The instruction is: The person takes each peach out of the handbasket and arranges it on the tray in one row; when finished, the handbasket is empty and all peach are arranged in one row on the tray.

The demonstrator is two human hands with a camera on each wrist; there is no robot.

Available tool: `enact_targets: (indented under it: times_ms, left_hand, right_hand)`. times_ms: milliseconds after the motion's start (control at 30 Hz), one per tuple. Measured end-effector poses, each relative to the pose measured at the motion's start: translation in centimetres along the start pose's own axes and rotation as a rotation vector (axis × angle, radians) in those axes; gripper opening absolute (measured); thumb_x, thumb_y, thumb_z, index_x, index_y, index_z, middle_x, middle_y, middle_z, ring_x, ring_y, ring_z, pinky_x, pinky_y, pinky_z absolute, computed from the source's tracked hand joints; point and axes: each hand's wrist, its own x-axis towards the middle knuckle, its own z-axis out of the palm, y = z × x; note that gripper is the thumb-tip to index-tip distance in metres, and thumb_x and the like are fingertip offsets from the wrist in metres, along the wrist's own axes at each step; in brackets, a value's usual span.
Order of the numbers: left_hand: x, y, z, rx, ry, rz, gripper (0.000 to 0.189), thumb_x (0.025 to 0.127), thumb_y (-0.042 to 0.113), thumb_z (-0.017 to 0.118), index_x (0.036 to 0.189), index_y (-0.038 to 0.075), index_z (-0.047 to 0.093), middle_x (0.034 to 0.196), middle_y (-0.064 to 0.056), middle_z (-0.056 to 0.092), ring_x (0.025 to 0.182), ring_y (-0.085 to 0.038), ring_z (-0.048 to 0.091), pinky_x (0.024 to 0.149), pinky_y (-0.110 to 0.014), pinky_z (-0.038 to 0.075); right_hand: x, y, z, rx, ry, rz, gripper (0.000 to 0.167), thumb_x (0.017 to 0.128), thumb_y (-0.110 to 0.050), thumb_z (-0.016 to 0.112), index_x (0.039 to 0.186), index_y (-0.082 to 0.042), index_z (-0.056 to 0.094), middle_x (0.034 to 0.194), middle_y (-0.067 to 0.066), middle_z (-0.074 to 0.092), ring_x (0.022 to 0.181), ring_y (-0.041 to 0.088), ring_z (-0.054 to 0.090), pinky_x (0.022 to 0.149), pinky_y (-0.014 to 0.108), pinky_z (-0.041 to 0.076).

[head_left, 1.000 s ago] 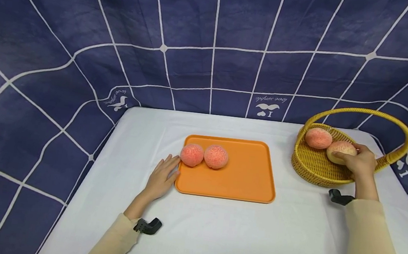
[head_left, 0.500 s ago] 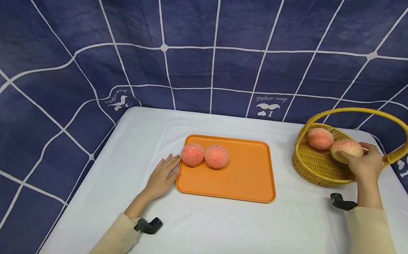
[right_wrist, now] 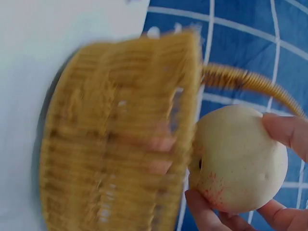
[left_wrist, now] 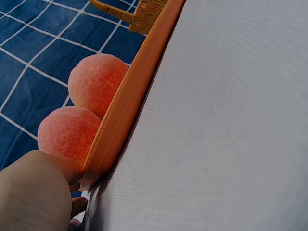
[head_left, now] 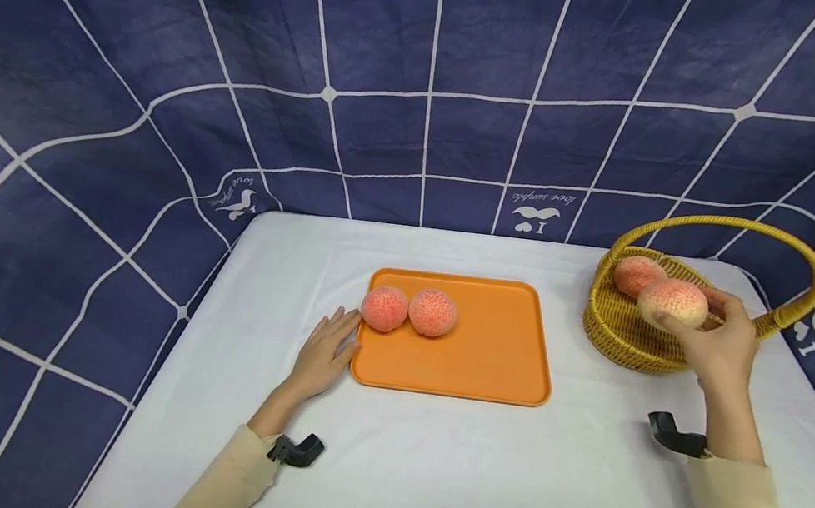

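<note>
My right hand (head_left: 727,345) holds a pale peach (head_left: 674,302) with a pink blush, thumb on one side and fingers on the other. The peach is over the near part of the yellow wicker basket (head_left: 623,346), under its arched handle. In the right wrist view the peach (right_wrist: 240,159) shows its pale side at the basket's rim. A second, pinker peach (head_left: 637,276) lies in the basket. My left hand (head_left: 323,355) lies with straight fingers at the left edge of the orange tray (head_left: 471,362). Two pink peaches, a left one (head_left: 384,308) and a right one (head_left: 433,313), sit side by side in the tray.
A white cloth (head_left: 473,471) covers the table. Behind it and at both sides hangs a dark blue cloth (head_left: 483,53) with white lines. The basket's tall handle (head_left: 728,223) arches up at the right.
My right hand has lifted the pale peach from the basket's bottom, shifting slightly right, then back left and nearer to me. The left hand and the tray have stayed put.
</note>
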Motion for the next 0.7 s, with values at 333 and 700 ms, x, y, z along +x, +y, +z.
enact_targets:
  times_ms: [333, 700]
  left_hand:
    - [0.0, -0.2, 0.1, 0.011, 0.005, 0.008, 0.050, 0.102, 0.024, 0.050, 0.146, 0.003, 0.044, 0.152, -0.015, 0.042, 0.147, -0.035, 0.028, 0.122, -0.054, 0.016]
    - [0.0, -0.2, 0.1, 0.006, 0.013, 0.011, 0.049, 0.101, 0.023, 0.051, 0.146, 0.002, 0.044, 0.152, -0.015, 0.043, 0.147, -0.035, 0.029, 0.122, -0.053, 0.017]
  right_hand:
    - [-3.2, -2.9, 4.0, 0.181, -0.193, -0.283, 0.071, 0.079, -0.013, 0.082, 0.137, 0.002, 0.045, 0.126, 0.006, 0.050, 0.101, -0.001, 0.052, 0.080, 0.001, 0.044]
    - [-5.1, -5.3, 9.6, 0.358, -0.429, -0.369, 0.066, 0.076, 0.001, 0.080, 0.132, 0.004, 0.044, 0.130, 0.016, 0.050, 0.104, -0.001, 0.054, 0.078, 0.006, 0.050]
